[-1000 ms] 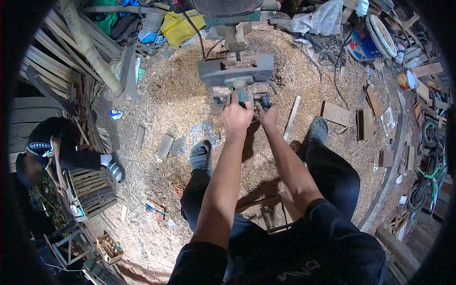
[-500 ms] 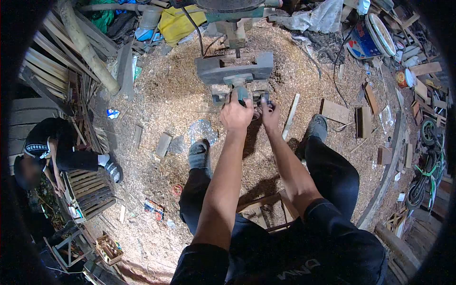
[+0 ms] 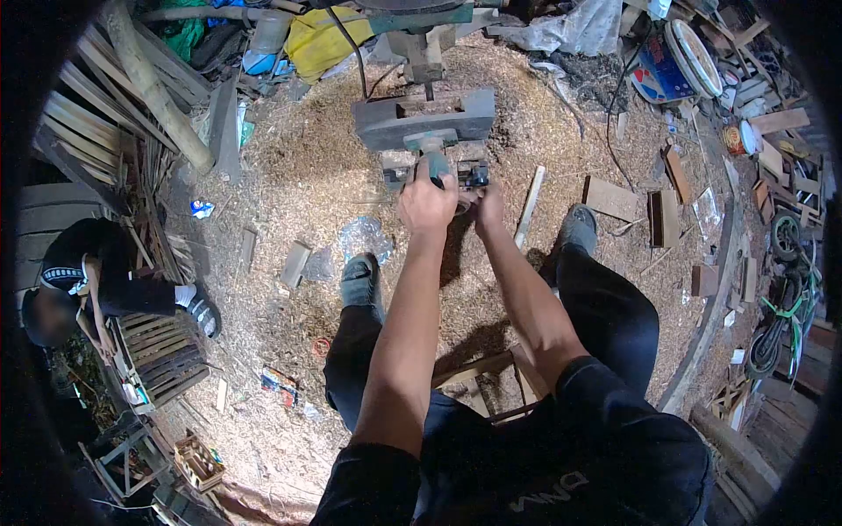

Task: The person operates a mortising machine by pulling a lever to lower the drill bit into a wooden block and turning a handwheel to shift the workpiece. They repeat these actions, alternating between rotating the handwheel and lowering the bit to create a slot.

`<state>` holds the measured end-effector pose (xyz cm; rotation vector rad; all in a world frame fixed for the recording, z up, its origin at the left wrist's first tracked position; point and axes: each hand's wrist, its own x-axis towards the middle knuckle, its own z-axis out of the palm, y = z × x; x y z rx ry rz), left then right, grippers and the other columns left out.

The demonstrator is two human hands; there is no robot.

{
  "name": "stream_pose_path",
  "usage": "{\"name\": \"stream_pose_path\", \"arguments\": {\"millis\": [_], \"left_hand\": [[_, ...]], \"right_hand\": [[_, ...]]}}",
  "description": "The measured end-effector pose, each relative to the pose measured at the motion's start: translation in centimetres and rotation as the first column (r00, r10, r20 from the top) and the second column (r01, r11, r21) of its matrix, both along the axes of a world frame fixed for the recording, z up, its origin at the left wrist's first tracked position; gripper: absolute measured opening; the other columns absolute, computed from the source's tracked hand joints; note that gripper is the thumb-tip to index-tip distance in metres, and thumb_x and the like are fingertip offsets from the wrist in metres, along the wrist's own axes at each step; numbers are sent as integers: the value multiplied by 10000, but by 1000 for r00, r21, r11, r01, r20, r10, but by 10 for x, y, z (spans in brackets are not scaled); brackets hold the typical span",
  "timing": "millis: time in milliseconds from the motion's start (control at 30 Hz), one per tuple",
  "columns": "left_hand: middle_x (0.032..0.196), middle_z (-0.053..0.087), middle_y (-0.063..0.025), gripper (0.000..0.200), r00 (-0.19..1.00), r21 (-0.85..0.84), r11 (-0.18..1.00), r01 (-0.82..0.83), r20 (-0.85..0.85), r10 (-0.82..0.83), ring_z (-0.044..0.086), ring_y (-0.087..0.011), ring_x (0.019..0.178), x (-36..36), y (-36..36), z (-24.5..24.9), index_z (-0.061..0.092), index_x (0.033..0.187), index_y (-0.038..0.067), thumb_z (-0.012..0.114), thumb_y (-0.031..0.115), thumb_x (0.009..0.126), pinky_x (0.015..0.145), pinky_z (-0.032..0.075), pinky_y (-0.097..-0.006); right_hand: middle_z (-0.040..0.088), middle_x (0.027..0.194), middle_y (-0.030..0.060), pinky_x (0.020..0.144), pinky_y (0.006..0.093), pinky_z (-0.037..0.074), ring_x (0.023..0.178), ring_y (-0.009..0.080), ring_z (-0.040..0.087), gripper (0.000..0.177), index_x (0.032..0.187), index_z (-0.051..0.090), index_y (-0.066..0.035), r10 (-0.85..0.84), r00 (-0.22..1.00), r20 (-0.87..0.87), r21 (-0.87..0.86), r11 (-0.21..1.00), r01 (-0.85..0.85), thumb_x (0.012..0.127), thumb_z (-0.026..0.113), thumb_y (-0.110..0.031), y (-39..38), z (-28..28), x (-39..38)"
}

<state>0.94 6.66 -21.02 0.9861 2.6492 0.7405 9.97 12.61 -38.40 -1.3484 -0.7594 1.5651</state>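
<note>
In front of me stands a machine with a dark metal vise and a narrow tool shaft coming down at its back. My left hand is closed over the green metal part on the vise's near side. To its right, my right hand is closed at what looks like a handwheel, low on the machine; its fingertips are partly hidden. A black knob shows just beyond the right hand.
Wood shavings cover the floor. A wood strip and wood blocks lie to the right. A cable runs nearby. Another person sits at the left by a slatted wooden rack. Below me is a wooden stool.
My right hand has shifted from the black knob down to the wheel, uncovering the knob. My left hand stays on the green part. The whole view has shifted slightly.
</note>
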Motion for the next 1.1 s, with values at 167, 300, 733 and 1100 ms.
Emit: {"name": "stream_pose_path", "arguments": {"millis": [167,300,733,1100], "left_hand": [[1080,662,-243,523,1000,32,999,16,-20,-15,662,-418,930,-1,0,-5,581,1265,92,570,341,805,842,528,-514],[1166,618,-260,523,999,-19,1000,6,37,-5,643,-431,969,1,-6,-2,561,1285,95,560,326,816,876,512,-518],[923,637,-357,545,999,-19,1000,-11,37,12,638,-502,878,1,-10,-5,441,1215,-64,575,303,834,850,499,-553],[876,642,-353,497,999,-3,1000,-30,45,30,634,-518,844,2,-11,-11,458,1140,-61,575,313,833,833,488,-572]], "right_hand": [[632,814,84,626,308,467,709,172,586,559,974,591,-13,141,927,348,82,980,-180,965,470,-560,5,-20,5],[660,1009,135,722,333,501,789,184,605,545,1064,603,18,80,967,-243,-221,966,-136,992,464,-503,5,-33,1],[638,814,156,567,366,510,617,250,612,567,1121,532,0,-173,945,276,375,925,60,997,388,-535,-2,20,-10],[653,763,162,535,334,472,559,236,597,493,983,569,86,-161,722,673,366,921,-136,966,564,-406,5,-13,6]]}}
